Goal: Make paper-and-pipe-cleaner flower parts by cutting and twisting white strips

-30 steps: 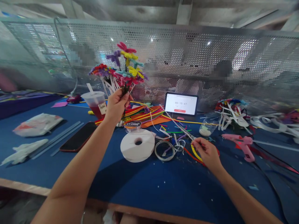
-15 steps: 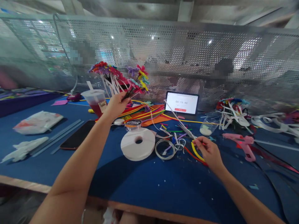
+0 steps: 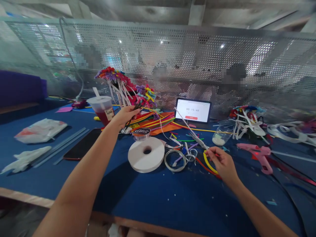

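Observation:
My left hand (image 3: 126, 116) is closed around the dark thin stems of a small bunch of fuzzy pipe-cleaner flowers (image 3: 146, 95). The blooms are purple, pink, yellow and pale blue, and the stem ends hang below the fingers. Behind it stands a larger cluster of fuzzy flowers (image 3: 112, 74) on white ribbon-like stems. With thumb and fingers pinched, my right hand (image 3: 219, 158) holds a bundle of thin silvery-white strands (image 3: 191, 126) that slants up toward the tablet. A yellow pipe cleaner (image 3: 209, 163) curves beside these fingers; whether they grip it too, I cannot tell.
A white ribbon roll (image 3: 138, 159), a silver ring-shaped coil (image 3: 166, 161) and a phone (image 3: 81, 144) lie on the blue table. A lidded cup of red drink (image 3: 103, 110) stands near my left forearm. A pink glue gun (image 3: 258, 153) lies right, a tablet (image 3: 193, 109) behind.
My left hand has moved down slightly with the flower bunch, which is lower and shows its blooms more face-on. My right hand stays almost in place. The view has shifted a little.

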`<state>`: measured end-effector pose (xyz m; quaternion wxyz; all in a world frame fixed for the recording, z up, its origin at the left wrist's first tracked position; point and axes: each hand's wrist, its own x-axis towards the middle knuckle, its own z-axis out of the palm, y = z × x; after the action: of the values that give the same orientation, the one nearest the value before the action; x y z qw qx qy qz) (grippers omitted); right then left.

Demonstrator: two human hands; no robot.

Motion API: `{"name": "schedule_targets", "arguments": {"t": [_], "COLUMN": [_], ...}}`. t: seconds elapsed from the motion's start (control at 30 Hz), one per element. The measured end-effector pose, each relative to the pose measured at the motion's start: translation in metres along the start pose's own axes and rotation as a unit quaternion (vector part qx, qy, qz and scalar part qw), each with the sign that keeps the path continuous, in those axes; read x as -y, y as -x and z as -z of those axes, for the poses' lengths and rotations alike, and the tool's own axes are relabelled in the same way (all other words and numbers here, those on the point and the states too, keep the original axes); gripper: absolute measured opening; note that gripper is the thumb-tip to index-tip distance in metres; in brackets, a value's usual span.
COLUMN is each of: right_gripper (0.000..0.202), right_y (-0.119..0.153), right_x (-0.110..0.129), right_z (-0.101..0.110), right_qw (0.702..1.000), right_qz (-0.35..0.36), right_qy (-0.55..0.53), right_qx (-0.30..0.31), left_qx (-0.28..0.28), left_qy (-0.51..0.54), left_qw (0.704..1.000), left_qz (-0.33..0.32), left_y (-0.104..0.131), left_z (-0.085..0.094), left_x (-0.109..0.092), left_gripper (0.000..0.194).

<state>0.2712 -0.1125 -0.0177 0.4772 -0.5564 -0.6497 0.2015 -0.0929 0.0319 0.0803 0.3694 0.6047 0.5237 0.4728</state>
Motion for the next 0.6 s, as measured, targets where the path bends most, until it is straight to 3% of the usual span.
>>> {"name": "schedule_targets", "arguments": {"t": [0.33, 0.47, 0.6], "right_gripper": [0.024, 0.024, 0.021], "right_y": [0.001, 0.002, 0.005], "right_x": [0.000, 0.007, 0.014], "right_z": [0.001, 0.003, 0.003], "right_qw": [1.000, 0.999, 0.998], "right_qz": [0.008, 0.023, 0.046], "right_qy": [0.010, 0.025, 0.035], "right_qx": [-0.004, -0.009, -0.017], "left_qx": [-0.022, 0.028, 0.093], "left_qy": [0.010, -0.011, -0.100], "left_qw": [1.000, 1.000, 0.990], "left_qz": [0.000, -0.007, -0.036], "left_y": [-0.005, -0.005, -0.009], "left_z": [0.002, 0.001, -0.007], "left_x": [0.008, 0.013, 0.025], "left_gripper": [0.021, 0.027, 0.033]}}
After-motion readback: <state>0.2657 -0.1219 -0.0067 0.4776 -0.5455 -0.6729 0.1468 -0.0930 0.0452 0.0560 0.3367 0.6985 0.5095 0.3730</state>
